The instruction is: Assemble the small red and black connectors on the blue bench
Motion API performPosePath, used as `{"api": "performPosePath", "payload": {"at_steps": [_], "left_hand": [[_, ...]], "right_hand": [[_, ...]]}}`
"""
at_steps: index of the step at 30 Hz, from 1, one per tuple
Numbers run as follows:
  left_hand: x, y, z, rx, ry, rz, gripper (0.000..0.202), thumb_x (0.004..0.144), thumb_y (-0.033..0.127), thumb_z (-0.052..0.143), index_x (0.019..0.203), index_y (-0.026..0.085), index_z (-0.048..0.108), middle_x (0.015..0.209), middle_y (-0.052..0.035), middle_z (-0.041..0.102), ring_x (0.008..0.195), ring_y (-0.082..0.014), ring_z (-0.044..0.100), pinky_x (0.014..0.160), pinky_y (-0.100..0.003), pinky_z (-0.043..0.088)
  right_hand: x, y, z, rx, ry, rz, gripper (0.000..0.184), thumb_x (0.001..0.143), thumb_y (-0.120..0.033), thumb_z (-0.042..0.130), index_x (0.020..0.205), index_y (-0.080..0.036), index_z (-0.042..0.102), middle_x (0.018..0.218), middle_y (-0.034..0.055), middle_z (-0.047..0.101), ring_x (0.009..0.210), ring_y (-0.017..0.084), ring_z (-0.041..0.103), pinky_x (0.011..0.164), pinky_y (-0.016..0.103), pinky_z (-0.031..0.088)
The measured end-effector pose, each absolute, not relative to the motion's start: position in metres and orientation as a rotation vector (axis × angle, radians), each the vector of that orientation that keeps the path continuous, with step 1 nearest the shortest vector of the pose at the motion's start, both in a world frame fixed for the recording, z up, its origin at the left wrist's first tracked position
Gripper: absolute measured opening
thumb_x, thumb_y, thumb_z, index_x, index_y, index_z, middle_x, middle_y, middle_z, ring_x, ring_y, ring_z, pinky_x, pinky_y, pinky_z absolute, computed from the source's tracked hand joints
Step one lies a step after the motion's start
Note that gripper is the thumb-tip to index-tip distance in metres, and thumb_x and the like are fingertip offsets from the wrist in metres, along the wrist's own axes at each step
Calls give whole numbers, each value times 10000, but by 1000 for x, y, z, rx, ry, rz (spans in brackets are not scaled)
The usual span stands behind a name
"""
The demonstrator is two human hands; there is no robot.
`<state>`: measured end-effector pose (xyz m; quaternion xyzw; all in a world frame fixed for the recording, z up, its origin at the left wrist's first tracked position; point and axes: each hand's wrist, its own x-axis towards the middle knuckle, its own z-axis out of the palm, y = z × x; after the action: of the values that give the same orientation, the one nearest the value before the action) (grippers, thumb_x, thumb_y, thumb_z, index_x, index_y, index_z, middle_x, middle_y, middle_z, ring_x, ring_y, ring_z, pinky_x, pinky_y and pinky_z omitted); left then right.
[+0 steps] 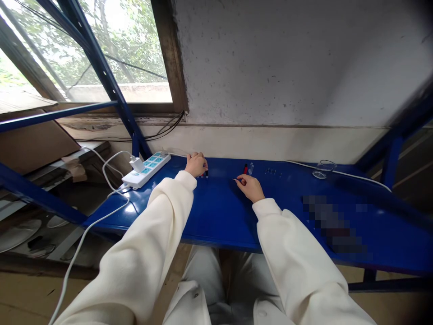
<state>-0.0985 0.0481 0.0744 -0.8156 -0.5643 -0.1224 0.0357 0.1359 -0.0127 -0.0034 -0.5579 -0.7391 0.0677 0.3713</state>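
Observation:
My left hand (195, 164) is curled into a fist on the blue metal shelf (219, 212), closed around a small dark, pen-like object (206, 172) whose tip pokes out at the right. My right hand (250, 187) rests further right with its fingers pinched on a thin metal pin or needle (234, 179) that points left. Just beyond the right hand stand a small red piece (245, 169) and a small clear vial (251, 169). A row of tiny dark parts (272, 171) lies to their right. Both arms wear white sleeves.
A white power strip (146, 169) with blue sockets and a plugged-in charger (137, 163) lies at the shelf's left end, its cable hanging down. A clear glass dish (323, 169) and a white cable (358, 176) lie at the back right. Blue rack beams, a window and a wall surround the shelf.

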Motion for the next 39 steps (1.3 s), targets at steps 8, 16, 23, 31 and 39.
{"api": "performPosePath", "payload": {"at_steps": [8,16,23,31,39], "left_hand": [[-99,47,76,-2521,-1747,-376,90,678,220,596,718,177,664,1020,-86,531,1020,-286,392,861,-466,237],[-99,48,74,-2522,-1755,-361,111,663,238,616,746,187,669,1010,-85,530,1027,-300,393,877,-481,226],[-92,36,85,-2487,-1741,-391,232,710,274,592,915,177,638,1085,-108,505,1071,-311,374,892,-490,202],[-27,4,67,-2723,-1366,-499,347,823,282,414,1153,212,492,1147,-88,507,1049,-249,427,891,-447,239],[21,9,19,-2737,-1524,-465,579,834,250,334,1379,218,142,1322,-126,358,1132,-271,362,896,-480,278]], "right_hand": [[136,-15,-2,-1450,-1909,190,270,807,-383,427,858,-190,608,547,-16,483,508,108,455,519,222,340],[136,-14,0,-1470,-1912,202,271,799,-381,435,855,-183,611,555,-10,497,515,111,464,517,221,336],[137,-15,3,-1566,-1846,106,243,792,-335,434,834,-184,619,600,10,555,541,119,495,524,223,328],[144,-14,6,-1923,-1595,16,214,762,-263,455,820,-176,642,702,66,647,635,169,577,567,254,332],[148,-14,5,-2003,-1547,-23,252,748,-247,455,878,-173,657,841,100,657,823,214,572,677,308,366]]}}
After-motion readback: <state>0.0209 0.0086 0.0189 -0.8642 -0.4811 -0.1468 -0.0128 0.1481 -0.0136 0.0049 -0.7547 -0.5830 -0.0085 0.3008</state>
